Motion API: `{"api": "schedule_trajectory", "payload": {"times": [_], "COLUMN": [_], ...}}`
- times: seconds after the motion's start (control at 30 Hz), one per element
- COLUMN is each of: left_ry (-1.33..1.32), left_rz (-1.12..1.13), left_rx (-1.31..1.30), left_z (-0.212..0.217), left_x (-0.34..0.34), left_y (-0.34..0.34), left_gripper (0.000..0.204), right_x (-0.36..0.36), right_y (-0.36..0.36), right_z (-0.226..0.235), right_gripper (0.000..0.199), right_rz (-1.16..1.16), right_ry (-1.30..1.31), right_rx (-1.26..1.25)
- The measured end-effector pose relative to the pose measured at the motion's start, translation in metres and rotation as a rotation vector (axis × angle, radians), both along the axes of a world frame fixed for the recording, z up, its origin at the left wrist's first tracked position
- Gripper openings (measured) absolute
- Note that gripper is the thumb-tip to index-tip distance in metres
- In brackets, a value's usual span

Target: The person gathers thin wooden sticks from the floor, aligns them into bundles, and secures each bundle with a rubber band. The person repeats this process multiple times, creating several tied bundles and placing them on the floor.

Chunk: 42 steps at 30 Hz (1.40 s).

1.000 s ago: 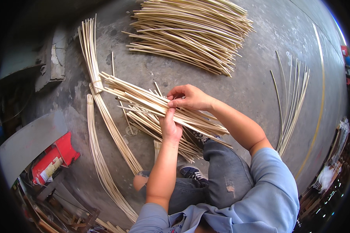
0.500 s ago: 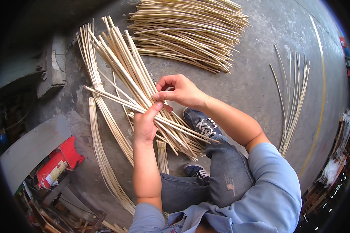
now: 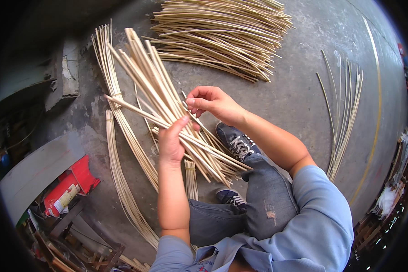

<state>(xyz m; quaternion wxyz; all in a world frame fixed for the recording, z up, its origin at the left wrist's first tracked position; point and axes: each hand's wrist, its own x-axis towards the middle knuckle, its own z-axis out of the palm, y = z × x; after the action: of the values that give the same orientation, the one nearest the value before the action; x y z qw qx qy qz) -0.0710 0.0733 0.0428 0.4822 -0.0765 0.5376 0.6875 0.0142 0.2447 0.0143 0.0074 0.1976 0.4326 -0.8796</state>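
Several groups of pale bamboo strips are spread over a grey concrete floor (image 3: pixel 299 104), which fills most of the view. A big loose pile of strips (image 3: pixel 222 34) is seen at 12 o'clock, its ends fanned toward 3 o'clock. Long curved strips (image 3: pixel 122 181) are laid along the floor from 11 o'clock down to 7 o'clock, passing just beside the held work. A thin fan of strips (image 3: pixel 344 109) is noted at 3 o'clock, well apart from the hands.

A person in a light blue shirt and jeans is seated at 5 o'clock, with two dark sneakers (image 3: pixel 235 140) showing near the centre. A red object (image 3: pixel 70 186) is lodged among clutter at 8 o'clock.

At the centre a bundle of strips (image 3: pixel 163 99) is held tilted, its far ends raised toward 11 o'clock and its near ends spread toward 5 o'clock over the knee. The bundle is gripped by the left hand (image 3: pixel 172 143), fingers wrapped round it from below and thumb pressed across the top. One single strip (image 3: pixel 136 111) is seen crossing the bundle toward 9 o'clock.

The right hand (image 3: pixel 213 102) is poised just at 1 o'clock of the left, fingers curled and fingertips pinched together at the bundle's upper side; whether a strip is caught in the pinch cannot be told.
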Motion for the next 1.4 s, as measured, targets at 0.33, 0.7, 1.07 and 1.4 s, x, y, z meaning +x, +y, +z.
{"api": "schedule_trajectory", "payload": {"times": [0.33, 0.7, 1.07, 1.4], "left_ry": [-0.053, -0.038, -0.006, -0.068], "left_rz": [-0.020, -0.019, -0.094, 0.009], "left_rx": [0.074, -0.045, -0.128, -0.111], "left_z": [-0.027, -0.022, -0.037, -0.038], "left_x": [0.038, 0.013, 0.039, 0.038], "left_y": [0.020, -0.008, -0.029, -0.035], "left_gripper": [0.043, 0.025, 0.035, 0.024], "right_x": [0.015, 0.013, 0.019, 0.024], "right_y": [0.008, 0.001, -0.038, -0.033], "right_z": [-0.014, -0.027, -0.021, -0.035], "right_gripper": [0.020, 0.012, 0.022, 0.005], "right_rz": [0.053, -0.157, 0.038, -0.184], "right_ry": [-0.161, -0.039, -0.236, -0.218], "right_rx": [0.163, -0.268, -0.140, -0.298]}}
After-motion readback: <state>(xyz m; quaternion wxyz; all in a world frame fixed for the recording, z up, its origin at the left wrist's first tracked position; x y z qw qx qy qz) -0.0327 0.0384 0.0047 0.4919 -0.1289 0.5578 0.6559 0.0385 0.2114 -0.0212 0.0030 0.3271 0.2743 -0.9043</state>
